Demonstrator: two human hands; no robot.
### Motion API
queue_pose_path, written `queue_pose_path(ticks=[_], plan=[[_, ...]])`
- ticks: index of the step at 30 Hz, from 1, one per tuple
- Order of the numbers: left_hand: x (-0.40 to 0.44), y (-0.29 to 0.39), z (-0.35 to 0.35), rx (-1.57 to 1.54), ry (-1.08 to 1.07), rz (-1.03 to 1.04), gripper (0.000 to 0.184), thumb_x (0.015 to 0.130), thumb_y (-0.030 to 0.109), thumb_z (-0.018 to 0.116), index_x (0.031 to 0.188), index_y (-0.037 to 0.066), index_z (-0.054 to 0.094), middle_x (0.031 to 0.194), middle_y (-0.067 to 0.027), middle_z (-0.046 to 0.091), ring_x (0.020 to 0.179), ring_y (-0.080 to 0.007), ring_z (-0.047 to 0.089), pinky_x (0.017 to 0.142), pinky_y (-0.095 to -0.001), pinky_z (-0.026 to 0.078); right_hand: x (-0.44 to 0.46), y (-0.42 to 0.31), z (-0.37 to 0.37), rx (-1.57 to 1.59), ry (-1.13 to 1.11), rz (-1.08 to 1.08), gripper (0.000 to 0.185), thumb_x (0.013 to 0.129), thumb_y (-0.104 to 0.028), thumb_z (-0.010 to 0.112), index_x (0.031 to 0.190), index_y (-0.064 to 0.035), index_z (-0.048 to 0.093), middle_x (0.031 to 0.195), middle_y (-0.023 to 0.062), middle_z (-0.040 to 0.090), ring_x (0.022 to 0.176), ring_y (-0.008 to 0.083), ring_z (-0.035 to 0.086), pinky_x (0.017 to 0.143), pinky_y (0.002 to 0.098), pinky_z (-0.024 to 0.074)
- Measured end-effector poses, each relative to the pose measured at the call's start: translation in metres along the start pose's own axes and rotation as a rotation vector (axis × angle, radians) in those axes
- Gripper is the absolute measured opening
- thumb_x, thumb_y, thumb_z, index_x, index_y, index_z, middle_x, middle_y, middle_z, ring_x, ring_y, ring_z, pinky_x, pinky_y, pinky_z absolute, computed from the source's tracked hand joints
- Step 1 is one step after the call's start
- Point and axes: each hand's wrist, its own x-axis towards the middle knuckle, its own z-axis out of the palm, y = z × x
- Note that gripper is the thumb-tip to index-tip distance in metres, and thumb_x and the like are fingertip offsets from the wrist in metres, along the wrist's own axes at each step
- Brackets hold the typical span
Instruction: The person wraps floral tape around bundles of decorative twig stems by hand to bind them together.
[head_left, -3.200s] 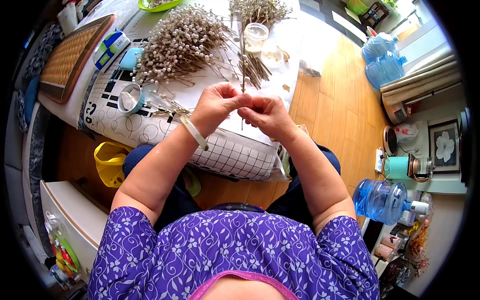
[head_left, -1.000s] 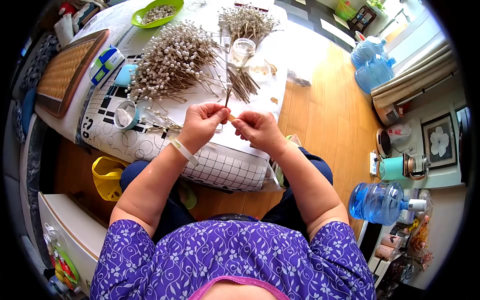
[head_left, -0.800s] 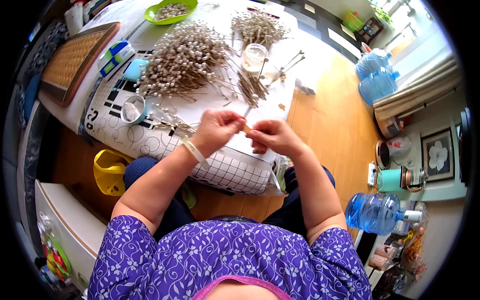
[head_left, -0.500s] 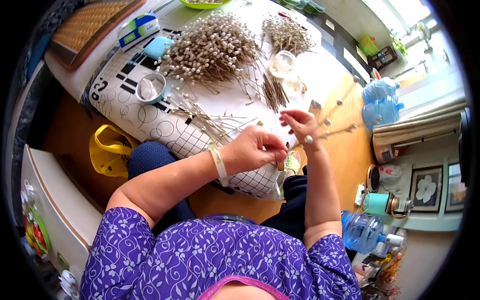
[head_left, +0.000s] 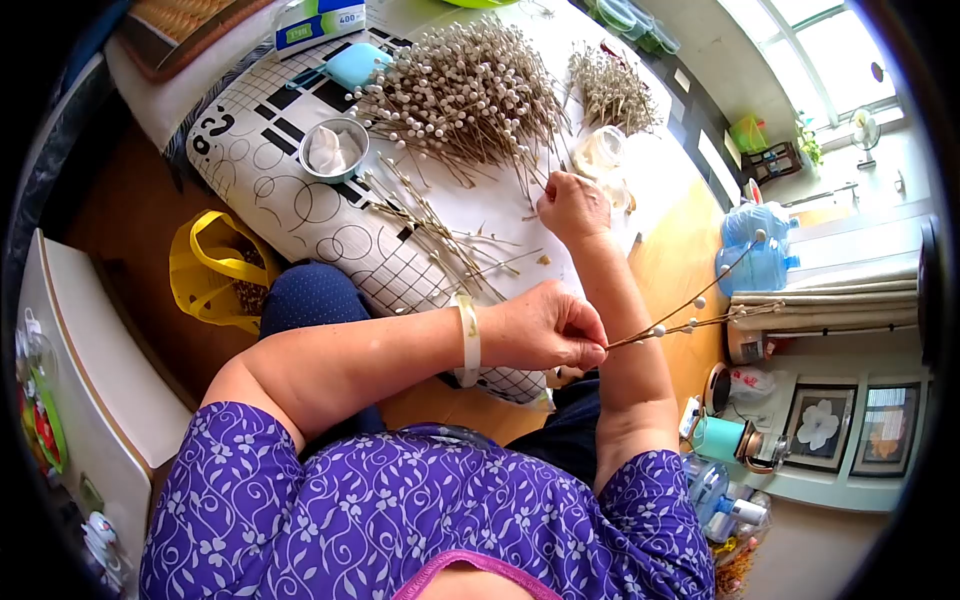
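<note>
A budded sprig [head_left: 657, 330] is gripped near its base between the thumb and fingers of the left hand [head_left: 545, 325], held in front of the body at the near edge of the surface [head_left: 270, 190]; its branches are spread to the right, seen across the right forearm. The right hand [head_left: 575, 208] is held curled over the surface, just beside a jar [head_left: 602, 150]; whether anything is gripped in it cannot be told. Loose sprigs [head_left: 430, 225] are strewn between the left hand and a bowl [head_left: 347, 177], in which something white is held. Beyond them a large bundle [head_left: 465, 95] of budded stems is laid, with a smaller bundle [head_left: 615, 90] to its right. A blue case [head_left: 358, 65] is set left of the large bundle, near a packet [head_left: 320, 28]. Below the surface, a yellow bag [head_left: 205, 270] is seen beside the left knee.
</note>
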Motion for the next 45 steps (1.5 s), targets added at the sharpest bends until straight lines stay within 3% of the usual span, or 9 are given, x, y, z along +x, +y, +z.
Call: queue_pose_path(ticks=[14,16,21,25,26,30,33,36,45], plan=[[-0.004,-0.018,0.018,-0.074,-0.096,0.035,0.01,0.077,0.007,0.062,0.08,-0.002,0.061,0.069,-0.0038,0.062,0.064,-0.0069,0.056,0.061,-0.0211,0.046,-0.092,0.06,-0.073,-0.146,-0.162,-0.197,0.012,0.071,-0.016,0.058,0.074,-0.0051,0.062,0.066,0.0119,0.06,0.06,0.0243,0.059,0.057,0.0335,0.0471],[-0.004,-0.018,0.022,-0.073,-0.111,0.019,0.009,0.077,0.007,0.062,0.079,-0.002,0.061,0.069,-0.0038,0.062,0.064,-0.0072,0.056,0.061,-0.0213,0.046,-0.107,0.067,-0.057,0.763,-0.281,0.247,0.013,0.073,-0.015,0.062,0.072,-0.0021,0.06,0.06,0.0057,0.058,0.051,0.0126,0.055,0.047,0.0253,0.0444],[-0.008,-0.026,0.043,0.038,-0.229,0.034,0.007,0.075,0.004,0.061,0.079,-0.002,0.061,0.069,-0.0074,0.063,0.064,-0.011,0.059,0.06,-0.0228,0.047,-0.11,0.055,0.003,1.125,-0.237,0.418,0.016,0.078,-0.014,0.06,0.071,0.0008,0.056,0.06,0.0031,0.056,0.048,0.0079,0.051,0.043,0.0196,0.0414],[-0.012,-0.027,0.051,0.055,-0.243,0.017,0.007,0.075,0.005,0.061,0.078,-0.001,0.062,0.07,-0.0083,0.064,0.064,-0.0128,0.06,0.06,-0.0245,0.047,-0.105,0.039,0.0,0.807,-0.221,0.415,0.023,0.077,-0.018,0.062,0.065,0.0006,0.057,0.054,0.0061,0.055,0.046,0.0128,0.053,0.044,0.0244,0.0431],[-0.012,-0.026,0.05,0.053,-0.229,0.015,0.007,0.074,0.006,0.062,0.077,0.0,0.062,0.07,-0.0087,0.064,0.063,-0.0138,0.06,0.059,-0.0254,0.047,-0.107,0.039,0.0,0.206,0.111,0.008,0.022,0.075,-0.019,0.063,0.065,-0.0005,0.058,0.054,0.0113,0.055,0.049,0.0217,0.055,0.049,0.0293,0.044],[-0.01,-0.027,0.048,0.114,-0.225,0.091,0.009,0.073,0.007,0.064,0.077,-0.001,0.062,0.069,-0.0094,0.063,0.061,-0.0146,0.059,0.057,-0.0264,0.045,-0.105,-0.011,-0.016,0.601,0.161,-0.233,0.004,0.073,-0.011,0.063,0.072,-0.0074,0.061,0.072,0.0098,0.058,0.059,0.0262,0.057,0.054,0.0317,0.0447],[-0.013,-0.024,0.047,0.069,-0.224,0.09,0.009,0.073,0.007,0.064,0.078,-0.001,0.062,0.069,-0.0092,0.063,0.061,-0.0139,0.059,0.057,-0.0256,0.045,-0.098,-0.038,0.002,0.466,0.206,-0.539,0.007,0.074,-0.014,0.061,0.075,-0.0068,0.061,0.073,0.009,0.057,0.063,0.0276,0.056,0.059,0.0339,0.0455],[-0.013,-0.025,0.044,0.086,-0.199,0.124,0.009,0.072,0.006,0.064,0.078,-0.001,0.062,0.068,-0.0089,0.063,0.061,-0.0131,0.059,0.057,-0.025,0.045,-0.085,-0.053,0.011,0.508,0.176,-0.309,0.009,0.075,-0.016,0.06,0.074,-0.0072,0.061,0.073,0.0087,0.057,0.065,0.0278,0.056,0.061,0.0349,0.0451],[-0.014,-0.017,0.043,0.02,-0.184,0.201,0.007,0.073,0.005,0.063,0.077,-0.001,0.061,0.068,-0.0083,0.063,0.06,-0.0124,0.059,0.055,-0.0243,0.045,-0.046,-0.079,0.021,0.363,0.039,-0.337,0.02,0.074,-0.026,0.06,0.075,-0.0055,0.063,0.072,0.0091,0.06,0.065,0.0275,0.058,0.063,0.0347,0.046]])
